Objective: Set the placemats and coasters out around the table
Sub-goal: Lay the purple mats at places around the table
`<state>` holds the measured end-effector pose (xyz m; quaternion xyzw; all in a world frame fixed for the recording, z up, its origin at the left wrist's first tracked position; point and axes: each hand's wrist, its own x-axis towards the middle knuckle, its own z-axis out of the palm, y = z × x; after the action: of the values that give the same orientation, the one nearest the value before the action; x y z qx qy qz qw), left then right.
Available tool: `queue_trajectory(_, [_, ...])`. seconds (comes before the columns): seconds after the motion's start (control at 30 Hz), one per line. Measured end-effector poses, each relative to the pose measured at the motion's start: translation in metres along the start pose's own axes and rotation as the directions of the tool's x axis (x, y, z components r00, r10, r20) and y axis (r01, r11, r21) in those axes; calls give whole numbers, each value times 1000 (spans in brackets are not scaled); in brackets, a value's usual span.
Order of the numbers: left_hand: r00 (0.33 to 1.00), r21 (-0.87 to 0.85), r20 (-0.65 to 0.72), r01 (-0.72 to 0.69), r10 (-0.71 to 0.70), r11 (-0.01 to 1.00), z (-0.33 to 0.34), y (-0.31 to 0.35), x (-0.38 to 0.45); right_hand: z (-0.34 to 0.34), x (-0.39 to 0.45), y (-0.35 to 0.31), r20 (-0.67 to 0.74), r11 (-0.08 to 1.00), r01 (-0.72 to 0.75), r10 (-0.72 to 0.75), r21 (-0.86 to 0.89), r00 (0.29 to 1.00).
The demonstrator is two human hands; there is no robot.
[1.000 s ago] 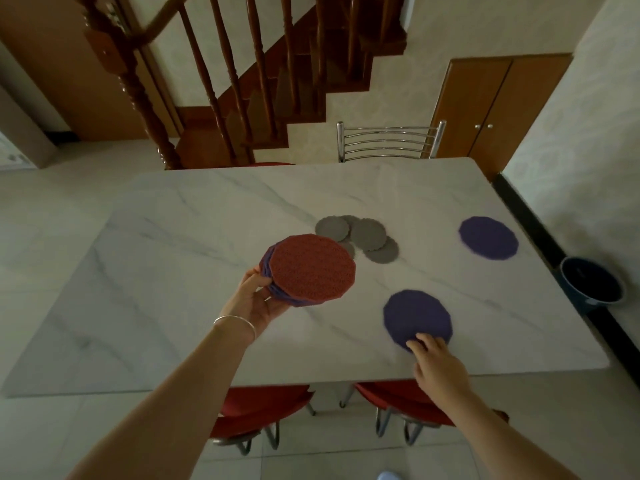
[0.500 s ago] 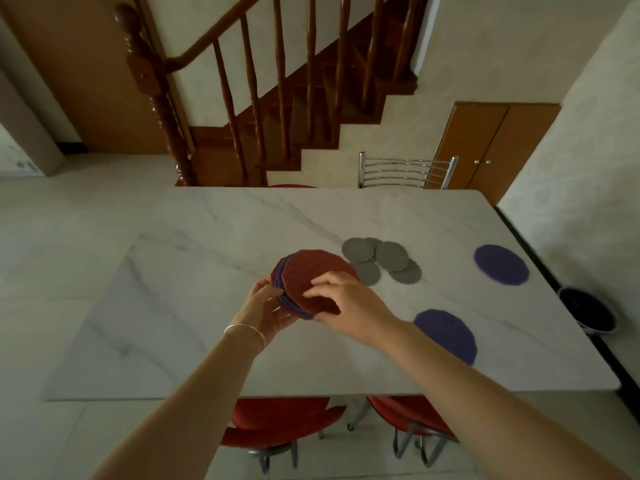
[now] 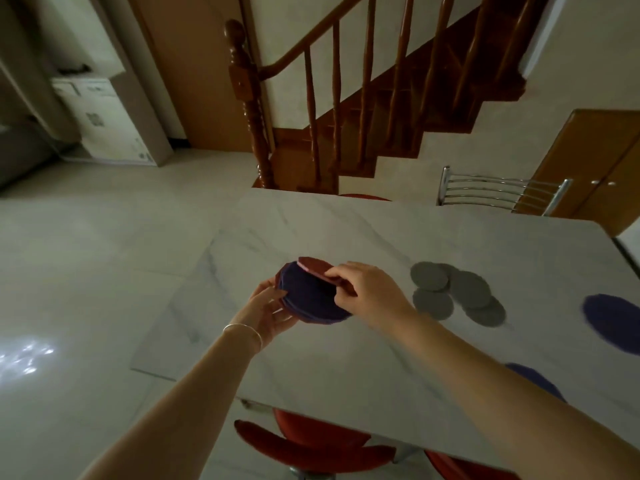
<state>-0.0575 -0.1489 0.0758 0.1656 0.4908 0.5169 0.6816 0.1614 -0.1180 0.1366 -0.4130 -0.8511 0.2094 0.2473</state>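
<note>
My left hand (image 3: 268, 311) grips a stack of round placemats (image 3: 308, 299) from below, above the marble table (image 3: 346, 362); the mat showing on top is purple. My right hand (image 3: 369, 291) pinches the red placemat (image 3: 317, 269) and holds it tilted up off the stack. Several grey coasters (image 3: 457, 292) lie overlapping in a loose pile to the right. One purple placemat (image 3: 611, 320) lies flat at the right edge of view. A second purple placemat (image 3: 533, 379) lies nearer me, mostly hidden by my right forearm.
Red-seated chairs (image 3: 304, 445) stand under the near table edge. A metal-backed chair (image 3: 498, 190) is at the far side. A wooden staircase with a banister (image 3: 311, 116) rises beyond the table, and a wooden cabinet (image 3: 595, 161) stands at the right. Tiled floor spreads left.
My right hand left the purple placemat on the table, came to the stack and lifted the red top mat, uncovering a purple one. The camera has swung left.
</note>
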Motion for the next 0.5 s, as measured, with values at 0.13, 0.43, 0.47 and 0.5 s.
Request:
queue_trajectory(0.13, [999,14,-46,6,-5,1000,-25,6,3,9,24,13,-254,986,-121,147,115,956])
queue_trajectory(0.43, [996,-82,-85,28,-35,996,-98,40,30,78,35,33,-320,926,-363,378,106,869])
queue_trajectory(0.47, [996,-99,-75,33,-41,995,-107,43,35,90,33,31,-318,924,-373,379,79,869])
queue_trajectory(0.5, [997,-108,-66,41,-48,993,-115,47,39,104,29,28,-313,922,-383,379,53,871])
